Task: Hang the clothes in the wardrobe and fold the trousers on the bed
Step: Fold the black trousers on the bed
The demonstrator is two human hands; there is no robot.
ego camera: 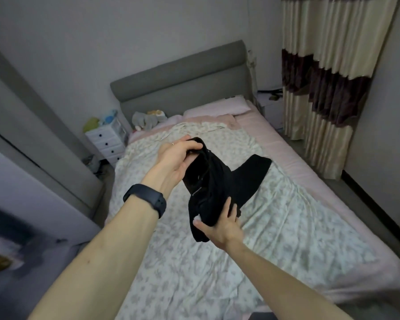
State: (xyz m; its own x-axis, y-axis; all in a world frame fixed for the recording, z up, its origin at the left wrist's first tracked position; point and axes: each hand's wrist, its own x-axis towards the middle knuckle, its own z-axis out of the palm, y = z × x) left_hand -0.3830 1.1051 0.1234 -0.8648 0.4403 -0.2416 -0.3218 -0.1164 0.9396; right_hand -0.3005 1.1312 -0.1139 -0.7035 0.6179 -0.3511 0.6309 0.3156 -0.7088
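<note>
Black trousers (219,181) are held above the bed (298,204), bunched in the middle, with one dark end lying out to the right on the floral sheet. My left hand (176,158) grips the far upper end of the bundle; a black band sits on that wrist. My right hand (222,225) holds the near lower end, fingers curled up round the cloth. The wardrobe is not clearly in view; a grey panel (32,125) stands along the left.
A grey headboard (183,75) and pink pillow (217,107) are at the far end, with soft toys (146,118) beside them. A white drawer unit (106,142) stands left of the bed. Striped curtains (326,77) hang on the right.
</note>
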